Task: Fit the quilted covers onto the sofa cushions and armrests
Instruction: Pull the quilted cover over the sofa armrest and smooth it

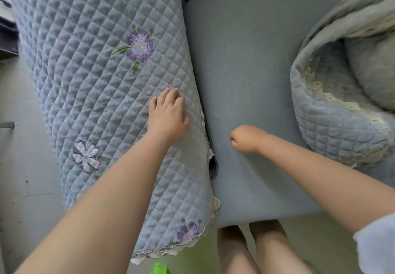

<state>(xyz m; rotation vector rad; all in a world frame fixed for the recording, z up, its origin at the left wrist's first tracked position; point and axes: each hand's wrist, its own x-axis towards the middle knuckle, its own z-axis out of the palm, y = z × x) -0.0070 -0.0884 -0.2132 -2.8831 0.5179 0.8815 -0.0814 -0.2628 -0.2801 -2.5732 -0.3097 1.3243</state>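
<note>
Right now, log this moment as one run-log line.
left hand flat on armrest cover | right hand fisted on bare seat cushion | spare cover bundled at right

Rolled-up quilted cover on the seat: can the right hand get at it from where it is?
Probably yes. The right hand rests curled on the bare seat cushion, and only open cushion lies between it and the rolled-up cover; the left hand presses the armrest cover.
</note>
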